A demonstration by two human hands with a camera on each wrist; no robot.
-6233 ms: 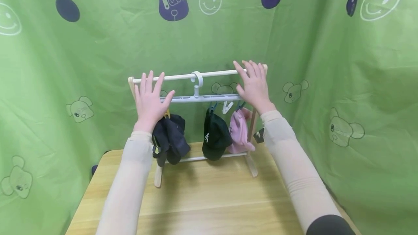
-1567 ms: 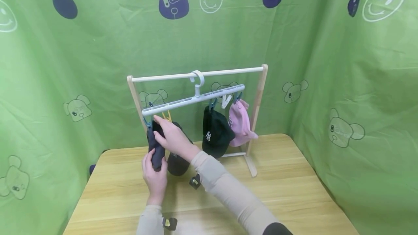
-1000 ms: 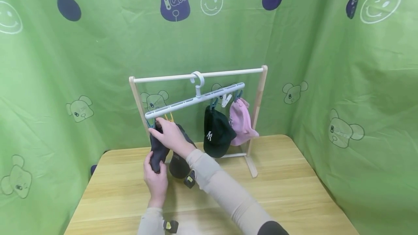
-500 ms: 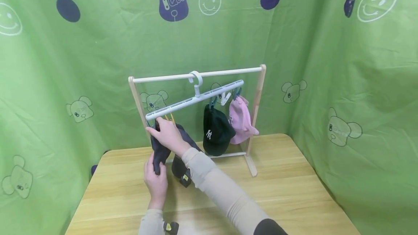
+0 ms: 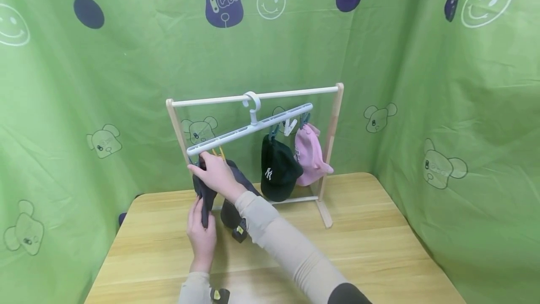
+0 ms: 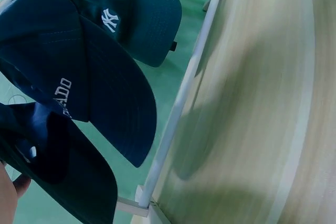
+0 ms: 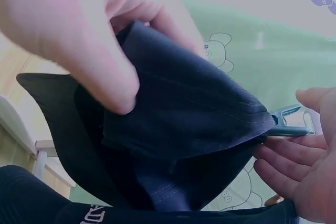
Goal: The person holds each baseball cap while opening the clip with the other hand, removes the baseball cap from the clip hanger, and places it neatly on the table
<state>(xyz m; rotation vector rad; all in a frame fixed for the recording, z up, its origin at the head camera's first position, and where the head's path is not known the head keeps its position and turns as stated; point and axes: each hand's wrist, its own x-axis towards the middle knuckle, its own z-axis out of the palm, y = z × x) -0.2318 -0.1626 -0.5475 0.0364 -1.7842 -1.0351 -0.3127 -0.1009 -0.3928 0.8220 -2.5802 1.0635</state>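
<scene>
A dark navy cap (image 5: 206, 201) hangs at the left end of the light-grey hanger (image 5: 253, 128), its top caught in a blue-green clip (image 7: 289, 130). My left hand (image 5: 202, 240) pinches the cap's lower cloth, thumb against fingers in the right wrist view. Close under the hanger's end is my right hand (image 5: 217, 175). Its fingers (image 7: 286, 161) lie fairly straight beside the clip, the thumb standing apart on the other side. A second dark cap (image 6: 121, 108), with white lettering, hangs just to the right from a yellow clip (image 5: 221, 153), partly behind my right forearm.
The hanger tilts down to the left, hooked on the white rail (image 5: 295, 93) of a wooden rack. A dark green cap (image 5: 279, 172), a pink cap (image 5: 311, 154) and an unused white clip (image 5: 290, 127) hang on its right half. A wooden table (image 5: 350, 247) lies below.
Earlier both hands were up at the hanger's ends and it hung nearly level; now its left end is lower and both hands are at the left cap. Lately the left hand has turned that cap slightly.
</scene>
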